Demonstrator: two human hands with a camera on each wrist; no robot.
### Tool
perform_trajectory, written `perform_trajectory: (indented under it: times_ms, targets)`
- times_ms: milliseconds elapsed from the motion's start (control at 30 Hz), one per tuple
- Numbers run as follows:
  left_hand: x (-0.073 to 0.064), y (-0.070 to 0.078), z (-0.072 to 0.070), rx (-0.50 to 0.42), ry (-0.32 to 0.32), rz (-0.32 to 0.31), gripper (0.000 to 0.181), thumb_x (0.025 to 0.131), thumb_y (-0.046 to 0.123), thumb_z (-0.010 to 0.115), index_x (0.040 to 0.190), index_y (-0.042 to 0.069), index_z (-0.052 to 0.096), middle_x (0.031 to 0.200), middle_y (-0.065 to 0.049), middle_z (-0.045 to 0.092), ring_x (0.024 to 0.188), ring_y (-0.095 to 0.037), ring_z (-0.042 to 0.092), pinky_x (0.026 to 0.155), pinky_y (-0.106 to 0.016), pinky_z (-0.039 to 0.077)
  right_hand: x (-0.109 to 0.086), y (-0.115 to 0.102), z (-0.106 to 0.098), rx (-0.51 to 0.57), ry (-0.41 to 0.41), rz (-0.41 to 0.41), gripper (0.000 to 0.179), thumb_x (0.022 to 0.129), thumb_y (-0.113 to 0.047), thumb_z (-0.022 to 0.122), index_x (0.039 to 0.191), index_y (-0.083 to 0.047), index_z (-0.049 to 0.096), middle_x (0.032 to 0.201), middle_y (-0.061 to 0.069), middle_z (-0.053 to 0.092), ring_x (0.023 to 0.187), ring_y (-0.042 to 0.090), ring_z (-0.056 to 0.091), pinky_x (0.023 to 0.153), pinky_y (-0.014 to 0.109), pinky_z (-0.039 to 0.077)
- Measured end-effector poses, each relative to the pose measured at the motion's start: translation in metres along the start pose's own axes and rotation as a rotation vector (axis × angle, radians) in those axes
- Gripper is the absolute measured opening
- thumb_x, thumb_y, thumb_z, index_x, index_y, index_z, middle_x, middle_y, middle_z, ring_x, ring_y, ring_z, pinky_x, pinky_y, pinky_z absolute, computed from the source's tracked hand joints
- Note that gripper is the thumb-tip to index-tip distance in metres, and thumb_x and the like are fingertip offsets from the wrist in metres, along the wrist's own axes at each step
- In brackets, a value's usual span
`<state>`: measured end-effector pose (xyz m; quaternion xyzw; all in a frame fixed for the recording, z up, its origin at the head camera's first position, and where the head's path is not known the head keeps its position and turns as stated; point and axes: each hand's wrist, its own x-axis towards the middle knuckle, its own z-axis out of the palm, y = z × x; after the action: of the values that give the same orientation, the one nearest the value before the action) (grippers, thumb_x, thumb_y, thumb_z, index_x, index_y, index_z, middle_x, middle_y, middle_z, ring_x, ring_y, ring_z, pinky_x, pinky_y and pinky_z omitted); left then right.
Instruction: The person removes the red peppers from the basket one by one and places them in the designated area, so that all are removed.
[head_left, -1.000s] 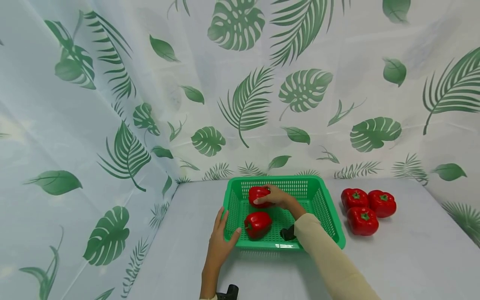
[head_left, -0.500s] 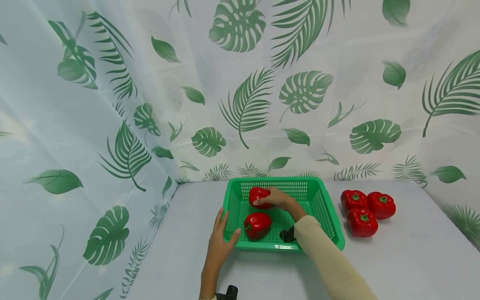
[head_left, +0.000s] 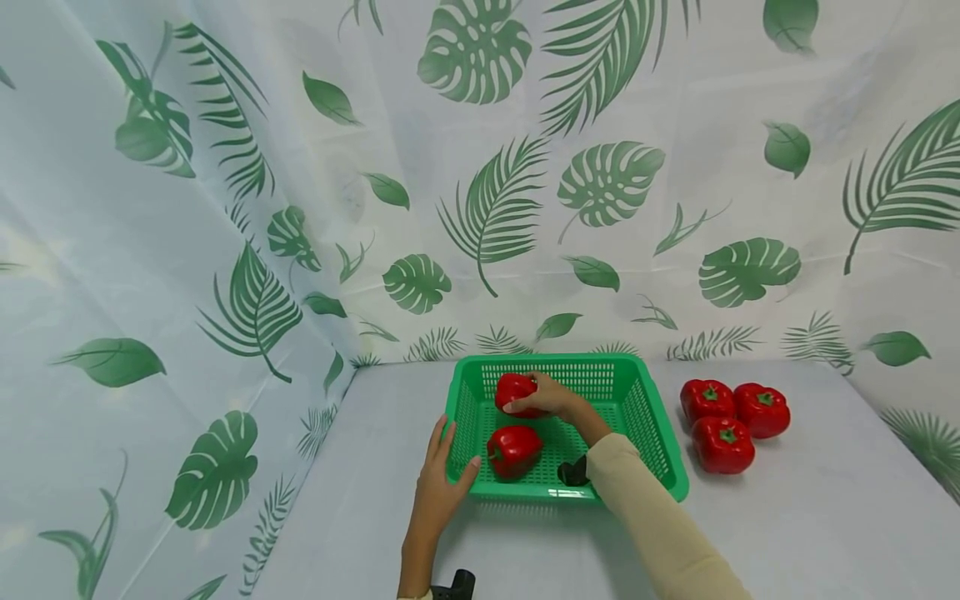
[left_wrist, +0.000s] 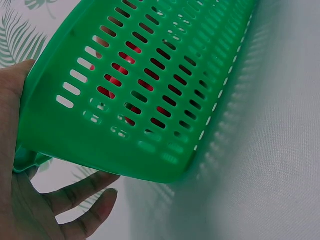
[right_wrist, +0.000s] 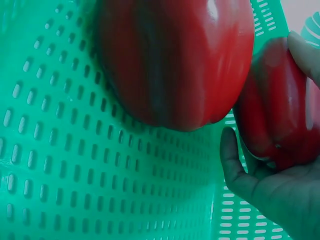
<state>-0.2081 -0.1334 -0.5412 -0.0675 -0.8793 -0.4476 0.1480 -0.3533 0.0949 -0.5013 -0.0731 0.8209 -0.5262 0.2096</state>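
The right hand (head_left: 551, 397) is gripping a blocky red pepper (head_left: 510, 387) beside another (head_left: 514, 452) inside a green plastic basket (head_left: 650, 421); the splayed left hand (head_left: 440, 487) is touching it.

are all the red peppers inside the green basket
No, three peppers sit on the table to the right of the basket.

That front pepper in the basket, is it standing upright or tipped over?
Tipped: the pepper lies on its side in the basket, its stem pointing left in the head view.
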Motion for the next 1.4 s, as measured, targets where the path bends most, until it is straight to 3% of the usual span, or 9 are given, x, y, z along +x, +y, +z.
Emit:
perform_trajectory:
  times_ms: [367, 667, 833, 1000, 1200, 1400]
  targets:
    - [0.000, 0.002, -0.001, 0.002, 0.000, 0.002, 0.074, 0.093, 0.050, 0.060, 0.150, 0.009, 0.038, 0.162, -0.001, 0.024, 0.147, -0.029, 0.030, 0.106, -0.062, 0.037, -0.001, -0.009, -0.005, 0.015, 0.025, -0.041, 0.083, 0.080, -0.031, 0.079, 0.144, -0.001, 0.033, 0.138, 0.020, 0.049, 0.125, 0.039, 0.046, 0.088, 0.044, 0.055]
    - [0.000, 0.001, -0.001, 0.002, -0.001, 0.002, 0.074, 0.093, 0.049, 0.061, 0.150, 0.009, 0.038, 0.162, -0.003, 0.024, 0.146, -0.032, 0.031, 0.105, -0.063, 0.038, -0.009, -0.017, -0.010, 0.077, 0.001, -0.040, 0.085, 0.083, -0.030, 0.076, 0.145, 0.000, 0.026, 0.141, 0.022, 0.044, 0.127, 0.040, 0.045, 0.087, 0.043, 0.055]
    - [-0.002, 0.000, -0.001, 0.013, 0.002, 0.007, 0.073, 0.092, 0.047, 0.062, 0.150, 0.008, 0.039, 0.162, -0.005, 0.025, 0.145, -0.033, 0.033, 0.103, -0.064, 0.040, -0.015, -0.020, -0.011, 0.109, -0.015, -0.078, 0.088, 0.083, -0.034, 0.075, 0.145, 0.001, 0.024, 0.141, 0.023, 0.042, 0.127, 0.042, 0.043, 0.085, 0.042, 0.056]
    - [-0.003, 0.001, 0.000, 0.014, 0.011, 0.015, 0.071, 0.093, 0.043, 0.063, 0.149, 0.008, 0.040, 0.162, -0.006, 0.026, 0.145, -0.033, 0.033, 0.104, -0.063, 0.039, -0.016, -0.021, -0.012, 0.222, -0.047, -0.115, 0.083, 0.086, -0.031, 0.073, 0.149, -0.006, 0.025, 0.144, 0.022, 0.039, 0.130, 0.044, 0.040, 0.087, 0.049, 0.056]
    - [-0.003, 0.001, -0.001, 0.010, 0.011, 0.011, 0.073, 0.093, 0.047, 0.062, 0.150, 0.008, 0.040, 0.162, -0.005, 0.025, 0.146, -0.032, 0.032, 0.105, -0.061, 0.039, -0.018, -0.024, -0.012, 0.415, -0.095, -0.092, 0.072, 0.092, -0.019, 0.066, 0.149, -0.010, 0.023, 0.148, 0.021, 0.034, 0.134, 0.043, 0.036, 0.093, 0.062, 0.047]
    - [-0.002, 0.003, -0.002, 0.005, 0.006, 0.015, 0.073, 0.093, 0.048, 0.061, 0.149, 0.007, 0.040, 0.161, -0.007, 0.026, 0.145, -0.032, 0.032, 0.106, -0.062, 0.038, -0.023, -0.027, -0.015, 0.458, -0.058, -0.091, 0.069, 0.091, -0.015, 0.067, 0.147, -0.012, 0.027, 0.147, 0.018, 0.036, 0.133, 0.040, 0.036, 0.088, 0.051, 0.055]
